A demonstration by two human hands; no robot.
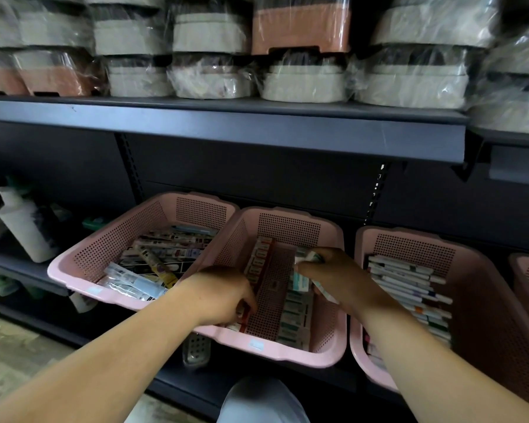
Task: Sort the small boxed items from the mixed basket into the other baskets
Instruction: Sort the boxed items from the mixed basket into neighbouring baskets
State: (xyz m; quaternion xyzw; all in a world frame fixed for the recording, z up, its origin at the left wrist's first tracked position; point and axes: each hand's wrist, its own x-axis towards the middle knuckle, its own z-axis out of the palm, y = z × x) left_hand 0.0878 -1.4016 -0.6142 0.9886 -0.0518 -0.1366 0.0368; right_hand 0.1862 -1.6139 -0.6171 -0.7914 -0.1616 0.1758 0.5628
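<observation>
Bare forearms [104, 361]; lt-grey trouser knee [261, 401]

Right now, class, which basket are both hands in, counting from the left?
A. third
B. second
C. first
B: the left hand grips red boxes and the right hand grips green boxes, both inside the second basket.

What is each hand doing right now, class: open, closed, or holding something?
Left hand: holding a red box in the middle basket.
Right hand: holding a green-and-white box.
</observation>
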